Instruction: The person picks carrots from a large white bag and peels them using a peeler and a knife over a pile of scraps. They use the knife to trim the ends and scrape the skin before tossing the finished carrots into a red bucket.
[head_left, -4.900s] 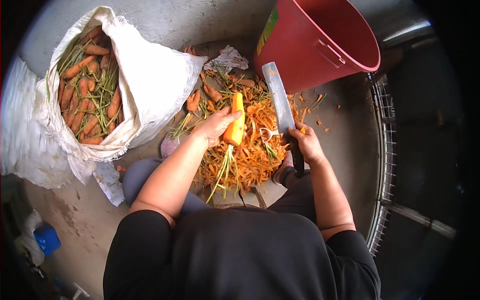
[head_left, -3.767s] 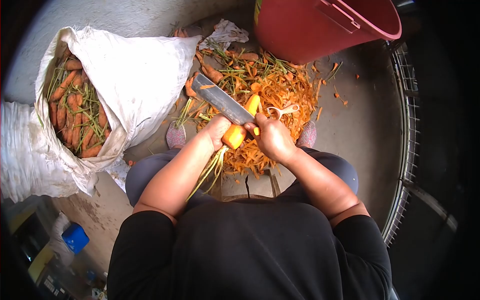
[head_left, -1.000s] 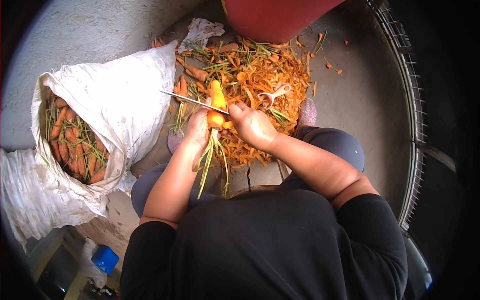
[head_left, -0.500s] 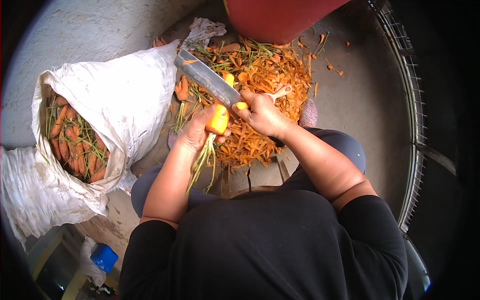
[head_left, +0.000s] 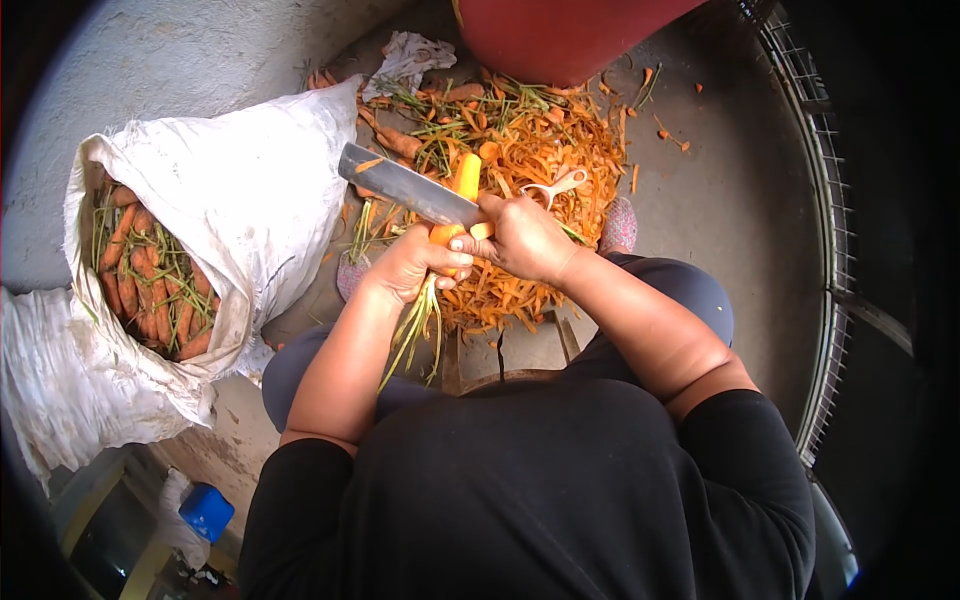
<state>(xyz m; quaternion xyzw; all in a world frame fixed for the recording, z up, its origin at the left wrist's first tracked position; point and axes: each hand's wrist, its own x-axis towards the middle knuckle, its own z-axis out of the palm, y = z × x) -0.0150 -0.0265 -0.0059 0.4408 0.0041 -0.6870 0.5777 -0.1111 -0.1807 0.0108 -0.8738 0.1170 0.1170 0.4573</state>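
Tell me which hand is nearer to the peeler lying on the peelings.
Right. The right hand, holding the knife, is just below the peeler in the picture; the left hand, around the carrot, is farther off to the left.

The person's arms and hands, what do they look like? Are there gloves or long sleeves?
No gloves: the left hand and the right hand are both bare. The forearms are bare too, and no watch or bracelet shows. The sleeves are short and plain black, ending near the elbows.
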